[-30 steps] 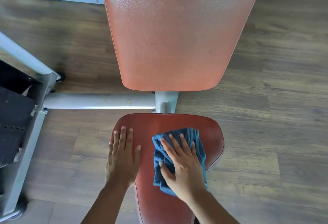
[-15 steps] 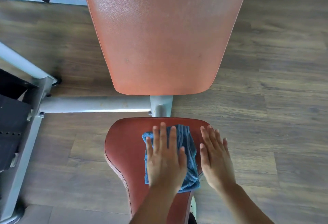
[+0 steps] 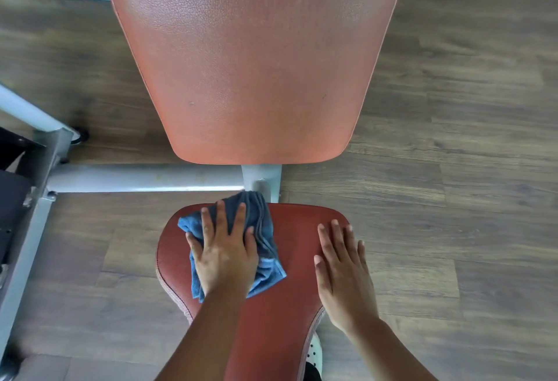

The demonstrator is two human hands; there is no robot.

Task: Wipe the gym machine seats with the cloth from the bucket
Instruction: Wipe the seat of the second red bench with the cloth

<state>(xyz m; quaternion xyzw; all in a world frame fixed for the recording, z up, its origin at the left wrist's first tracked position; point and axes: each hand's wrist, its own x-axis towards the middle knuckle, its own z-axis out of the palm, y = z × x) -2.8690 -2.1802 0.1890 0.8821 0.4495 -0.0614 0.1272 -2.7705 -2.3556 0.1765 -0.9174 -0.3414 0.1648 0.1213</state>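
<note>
A folded blue cloth (image 3: 263, 223) lies on the far left part of the dark red seat pad (image 3: 291, 263). One corner of the cloth hangs past the seat's far edge. My left hand (image 3: 225, 255) presses flat on the cloth with straight, spread fingers. Resting flat on the seat's right side near the edge, my right hand (image 3: 344, 278) holds nothing. The lighter red backrest pad (image 3: 253, 63) stretches away beyond the seat. No bucket is in view.
A grey steel frame tube (image 3: 145, 178) runs left from the post between the seat and backrest. It joins an upright frame (image 3: 27, 248) with black parts at the left edge. Dark wood-look flooring (image 3: 453, 169) surrounds the bench.
The cloth passed from my right hand to my left hand. My left hand has since pushed it to the seat's far left, and my right hand now rests on the seat's right side.
</note>
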